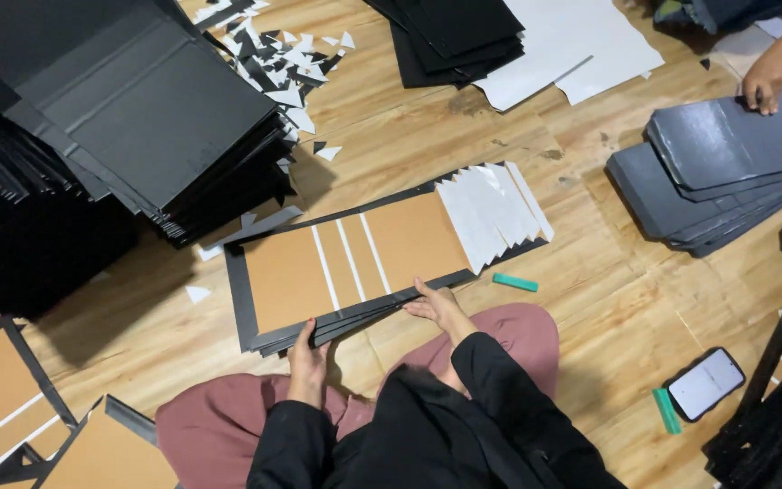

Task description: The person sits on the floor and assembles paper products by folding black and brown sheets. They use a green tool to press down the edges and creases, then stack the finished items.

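Note:
A stack of flat cover boards (355,258) lies on the wooden floor in front of my knees: brown card panels with white gaps and a black border. White paper strips (495,213) fan over its right end. My left hand (308,360) grips the near edge of the stack at its left. My right hand (438,306) rests with fingers spread on the near edge further right.
Tall piles of black boards (138,118) stand at the left, with white paper scraps (287,63) behind. Grey covers (726,172) lie at the right under another person's hand (765,83). A phone (705,383) and two green scrapers (515,282) lie on the floor.

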